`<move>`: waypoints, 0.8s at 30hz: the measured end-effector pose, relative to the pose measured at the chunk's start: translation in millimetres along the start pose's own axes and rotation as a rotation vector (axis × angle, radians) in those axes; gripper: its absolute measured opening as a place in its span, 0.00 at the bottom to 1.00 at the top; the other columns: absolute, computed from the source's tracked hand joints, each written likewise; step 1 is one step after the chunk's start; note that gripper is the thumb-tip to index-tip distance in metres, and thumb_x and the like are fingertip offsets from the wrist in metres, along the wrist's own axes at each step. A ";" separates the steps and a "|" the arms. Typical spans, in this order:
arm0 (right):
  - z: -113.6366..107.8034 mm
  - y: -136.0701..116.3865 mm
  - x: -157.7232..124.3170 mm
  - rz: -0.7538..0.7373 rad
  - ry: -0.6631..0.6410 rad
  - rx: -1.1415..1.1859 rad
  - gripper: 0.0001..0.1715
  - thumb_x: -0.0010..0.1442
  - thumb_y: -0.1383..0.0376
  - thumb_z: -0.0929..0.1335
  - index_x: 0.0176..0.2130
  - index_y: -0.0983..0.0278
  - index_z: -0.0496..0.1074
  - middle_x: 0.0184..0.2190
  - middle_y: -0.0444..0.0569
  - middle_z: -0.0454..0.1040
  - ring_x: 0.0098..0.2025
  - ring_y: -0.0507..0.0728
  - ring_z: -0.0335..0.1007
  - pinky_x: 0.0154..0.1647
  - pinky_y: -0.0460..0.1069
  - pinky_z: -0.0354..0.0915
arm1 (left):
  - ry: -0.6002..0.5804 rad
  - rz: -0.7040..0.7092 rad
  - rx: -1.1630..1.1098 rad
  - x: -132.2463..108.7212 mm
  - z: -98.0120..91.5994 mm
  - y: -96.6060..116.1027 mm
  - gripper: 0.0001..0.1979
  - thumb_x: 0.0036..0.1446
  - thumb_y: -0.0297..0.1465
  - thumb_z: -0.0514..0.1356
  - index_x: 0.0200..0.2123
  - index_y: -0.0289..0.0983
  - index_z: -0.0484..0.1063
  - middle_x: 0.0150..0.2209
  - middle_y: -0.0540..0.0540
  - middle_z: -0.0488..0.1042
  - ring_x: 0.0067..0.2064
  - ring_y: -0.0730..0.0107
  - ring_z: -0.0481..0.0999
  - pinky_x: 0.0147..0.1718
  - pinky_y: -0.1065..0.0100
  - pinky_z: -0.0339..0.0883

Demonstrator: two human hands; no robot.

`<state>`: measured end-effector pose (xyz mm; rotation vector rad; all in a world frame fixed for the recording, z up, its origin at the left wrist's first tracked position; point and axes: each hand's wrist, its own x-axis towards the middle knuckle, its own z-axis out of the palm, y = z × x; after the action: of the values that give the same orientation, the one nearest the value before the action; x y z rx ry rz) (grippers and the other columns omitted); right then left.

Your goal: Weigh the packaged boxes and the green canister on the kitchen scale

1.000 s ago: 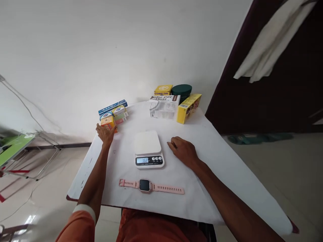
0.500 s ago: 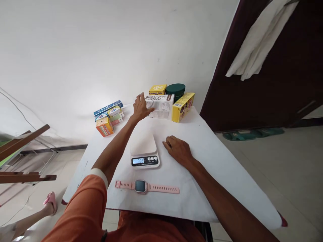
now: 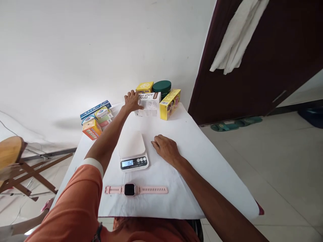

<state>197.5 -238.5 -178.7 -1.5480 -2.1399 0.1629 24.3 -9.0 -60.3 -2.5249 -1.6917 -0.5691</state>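
Observation:
My left hand is at the left end of a white carton printed "Super Meal". Its thumb lies across the front face and its fingers go over the top corner, gripping it where it stands. My right hand rests on the table, fingers curled in, with nothing visible in it. Between my arms sits a white kitchen scale, its lit display seeming to read 362 and its platform bare. In front of it a smartwatch with a pink strap lies stretched out flat.
Behind the carton are a yellow box and a green-lidded tub; another yellow box stands to its right. Several small boxes cluster at the table's left. A wooden stool and another person's leg are at left.
My left hand has closed in on the carton's left end, fingers now over its corner. The view has swung right, so everything sits further left. My right hand stays put on the table.

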 end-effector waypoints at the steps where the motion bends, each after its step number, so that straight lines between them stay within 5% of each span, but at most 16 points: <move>1: -0.3 -0.2 0.1 0.003 -0.004 -0.002 0.13 0.71 0.63 0.63 0.35 0.61 0.71 0.36 0.51 0.77 0.34 0.56 0.71 0.32 0.50 0.50 | -0.007 0.007 0.005 -0.5 -2.3 -1.5 0.47 0.28 0.34 0.82 0.53 0.36 0.68 0.56 0.29 0.65 0.63 0.25 0.60 0.60 0.32 0.52; 14: -0.8 -0.8 0.2 0.014 -0.006 -0.015 0.13 0.71 0.63 0.63 0.35 0.63 0.71 0.35 0.49 0.77 0.33 0.54 0.70 0.32 0.49 0.50 | -0.169 -0.072 -0.017 -1.1 -15.5 4.0 0.56 0.30 0.42 0.81 0.61 0.38 0.59 0.62 0.31 0.59 0.64 0.33 0.62 0.60 0.41 0.60; 20: 1.1 0.2 0.7 0.011 0.002 -0.016 0.13 0.71 0.63 0.63 0.35 0.63 0.72 0.34 0.49 0.77 0.33 0.54 0.69 0.32 0.49 0.50 | -0.322 -0.111 0.135 -12.6 -39.4 1.1 0.45 0.31 0.54 0.77 0.50 0.38 0.68 0.58 0.34 0.63 0.62 0.34 0.61 0.59 0.47 0.60; 24: 0.4 -1.6 0.6 0.008 -0.004 -0.051 0.13 0.71 0.63 0.63 0.35 0.63 0.72 0.35 0.50 0.77 0.34 0.55 0.70 0.32 0.49 0.50 | -0.253 -0.151 0.006 -35.6 -52.7 -5.2 0.38 0.41 0.51 0.74 0.50 0.38 0.67 0.53 0.38 0.70 0.55 0.46 0.68 0.54 0.54 0.66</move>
<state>195.8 -238.5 -178.2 -1.5864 -2.1575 0.1149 -6.7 -51.2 -23.8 -2.5728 -1.9746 -0.2592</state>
